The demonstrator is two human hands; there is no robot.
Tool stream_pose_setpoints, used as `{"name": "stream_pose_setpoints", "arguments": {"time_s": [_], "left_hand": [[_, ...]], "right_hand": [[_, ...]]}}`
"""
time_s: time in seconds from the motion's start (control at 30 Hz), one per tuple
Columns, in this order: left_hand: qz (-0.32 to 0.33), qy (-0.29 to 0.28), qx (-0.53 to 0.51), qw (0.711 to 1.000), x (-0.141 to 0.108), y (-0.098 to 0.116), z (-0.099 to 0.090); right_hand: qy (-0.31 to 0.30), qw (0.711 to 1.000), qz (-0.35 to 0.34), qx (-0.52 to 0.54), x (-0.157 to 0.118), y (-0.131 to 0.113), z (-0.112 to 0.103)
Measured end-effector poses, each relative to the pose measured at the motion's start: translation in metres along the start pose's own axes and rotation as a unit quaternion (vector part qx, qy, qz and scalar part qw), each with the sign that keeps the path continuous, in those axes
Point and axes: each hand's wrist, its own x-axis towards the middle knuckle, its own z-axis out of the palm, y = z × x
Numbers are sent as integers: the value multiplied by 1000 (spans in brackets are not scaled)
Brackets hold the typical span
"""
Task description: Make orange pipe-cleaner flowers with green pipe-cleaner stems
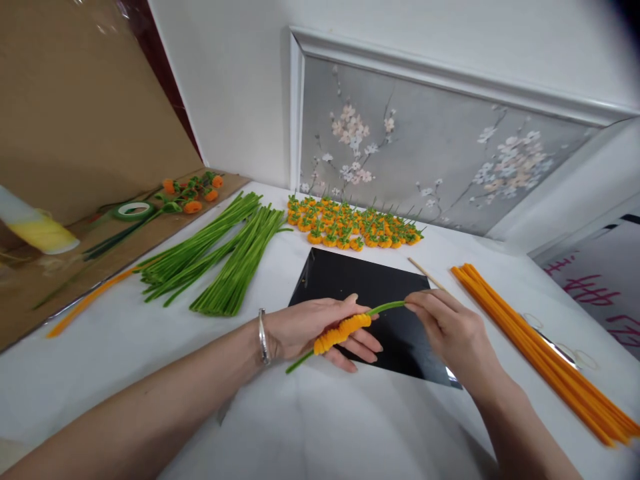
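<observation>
My left hand [305,323] is palm up with its fingers spread, and a silver bracelet [264,337] circles its wrist. Across its palm and fingers lies an orange coiled pipe cleaner [343,333], threaded around a green pipe cleaner [387,307]. One end of the green stem pokes out past the lower left of the coil. My right hand [445,323] pinches the other end between thumb and fingers. Both hands are above a black glossy board [360,273] on the white table.
Green pipe cleaners [225,280] lie in bundles at left. Small orange pieces with green tops [345,227] stand in rows by the wall. Orange pipe cleaners [530,340] and a thin wooden stick [425,272] are at right. Green tape [134,210] and orange-and-green stems [193,197] rest on cardboard.
</observation>
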Motion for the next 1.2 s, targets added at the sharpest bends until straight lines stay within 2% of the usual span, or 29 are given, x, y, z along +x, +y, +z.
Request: {"name": "stream_pose_setpoints", "arguments": {"time_s": [0.2, 0.37, 0.57, 0.63, 0.7, 0.77, 0.87, 1.03, 1.1, 1.2], "left_hand": [[24, -19, 14, 999, 2, -2, -1], [57, 58, 2, 997, 5, -1, 2], [74, 100, -83, 989, 6, 3, -1], [83, 113, -103, 985, 6, 3, -2], [98, 131, -119, 979, 6, 3, -2], [115, 144, -125, 975, 6, 3, -2], [129, 139, -135, 972, 7, 3, -1], [127, 144, -148, 970, 12, 0, 1], [132, 154, -149, 968, 14, -2, 1], [144, 172, -155, 962, 14, -3, 2]], "right_hand": [[-6, 1000, 15, 6, 0, 0, -2], [-47, 996, 34, 67, -3, -3, -1], [-171, 970, 27, 171, 0, -20, -6], [-213, 959, 26, 187, 2, -29, -5], [-230, 956, 7, 180, 3, -38, -1], [-215, 964, -46, 147, 2, -45, 6], [-157, 975, -131, 88, 2, -54, 15], [-19, 986, -157, 43, 4, -71, 19], [-15, 984, -162, 70, 3, -78, 20], [-57, 972, -197, 111, 0, -83, 24]]}}
